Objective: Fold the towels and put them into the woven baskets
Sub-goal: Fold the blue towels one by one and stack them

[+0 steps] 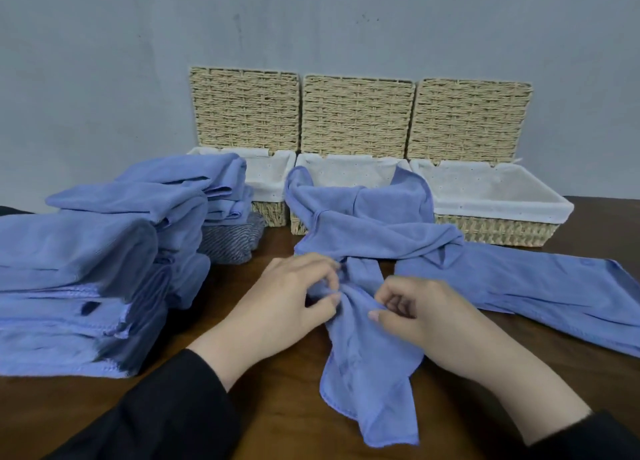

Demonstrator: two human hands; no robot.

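**Both hands pinching a crumpled blue towel at mid-table**

Left hand and right hand are held close together over the middle of the table, and each is closed on the same crumpled blue towel. A gathered fold of cloth is pinched between the thumb and curled fingers of the left hand; the cloth just beside it is gripped by the curled fingers of the right hand. Black sleeves are worn on both arms.

From the hands, one end of the towel is spread toward the near edge of the table, where it lies bunched and twisted. Its far part is draped against the front of the middle basket, with two corners raised over the rim. A long blue cloth is stretched flat from this bundle toward the right edge of the table; whether it is part of the same towel cannot be told.

Three woven baskets with white cloth liners are lined along the far edge, against the wall, with their lids stood open: the left basket, the middle one and the right basket. A tall stack of folded blue towels is set at the left edge, partly hiding the left basket. A striped grey cloth is tucked behind the stack.
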